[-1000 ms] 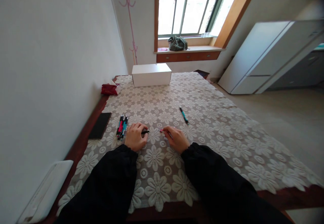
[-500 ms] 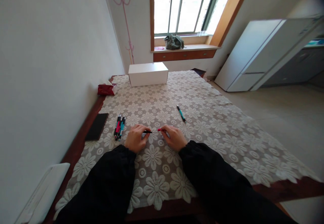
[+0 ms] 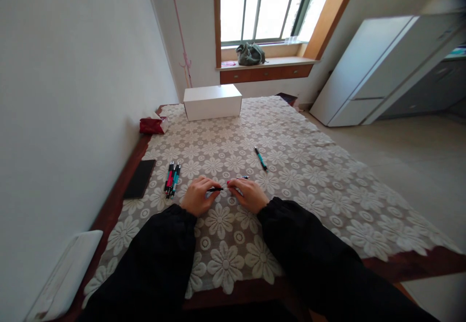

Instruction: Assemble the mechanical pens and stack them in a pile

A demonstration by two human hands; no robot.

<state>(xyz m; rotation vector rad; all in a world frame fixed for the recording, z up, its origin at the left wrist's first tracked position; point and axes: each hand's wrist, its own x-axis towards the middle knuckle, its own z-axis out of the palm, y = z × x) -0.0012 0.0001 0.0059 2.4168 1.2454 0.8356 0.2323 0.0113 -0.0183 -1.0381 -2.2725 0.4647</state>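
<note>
My left hand [image 3: 197, 196] pinches a black pen part [image 3: 215, 189] that points right, towards my other hand. A thin pale rod, perhaps a pen refill [image 3: 226, 188], spans the small gap from its tip to the fingers of my right hand [image 3: 251, 195], which are closed on it. Just behind the right fingers a red pen piece [image 3: 229, 182] pokes out, and a dark pen end [image 3: 246, 177] shows beyond the knuckles; the middle is hidden. To the left lies a bunch of several black, red and teal pens [image 3: 172, 180]. One teal pen [image 3: 260, 159] lies apart, farther back right.
A lace cloth [image 3: 225, 261] covers the table. A black flat pad [image 3: 140, 179] lies at the left edge, with a red packet [image 3: 153, 125] farther back. A white box [image 3: 213, 102] stands at the far end. A white flat object [image 3: 65, 276] is at the near left.
My view has tilted slightly. The black part has shifted a little right, narrowing the gap between my hands, and the dark pen end beyond my right knuckles now shows more plainly.
</note>
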